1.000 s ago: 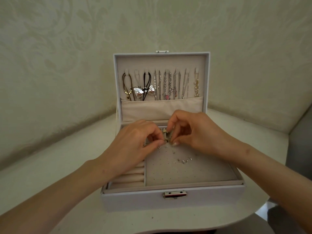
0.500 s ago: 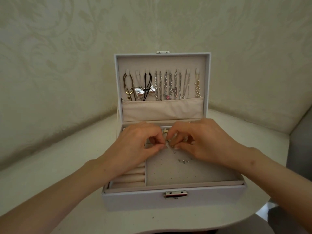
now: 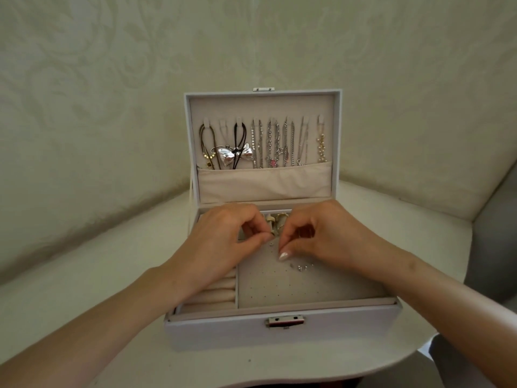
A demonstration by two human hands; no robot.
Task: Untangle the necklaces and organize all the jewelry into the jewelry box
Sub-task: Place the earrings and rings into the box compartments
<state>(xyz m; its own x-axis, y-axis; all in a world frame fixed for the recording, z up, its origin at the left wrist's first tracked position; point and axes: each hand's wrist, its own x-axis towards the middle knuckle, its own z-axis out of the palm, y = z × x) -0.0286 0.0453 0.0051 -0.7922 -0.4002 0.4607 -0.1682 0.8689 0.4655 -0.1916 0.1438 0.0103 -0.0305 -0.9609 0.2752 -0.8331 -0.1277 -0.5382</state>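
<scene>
The necklaces (image 3: 268, 144) are hanging sorted in the lid (image 3: 336, 141), long axes running straight down into the pocket (image 3: 263, 183); so the step in hand is probably seating a tiny piece (image 3: 272, 235) on the box's (image 3: 223, 333) perforated panel (image 3: 279, 287); left hand (image 3: 223, 242) and right hand (image 3: 321, 236) are both pinching it with curled fingers, just above the panel's far edge; its pointing is too small to tell; next is calling for a fine, steady push into a hole, clear of the studs (image 3: 300, 267).
</scene>
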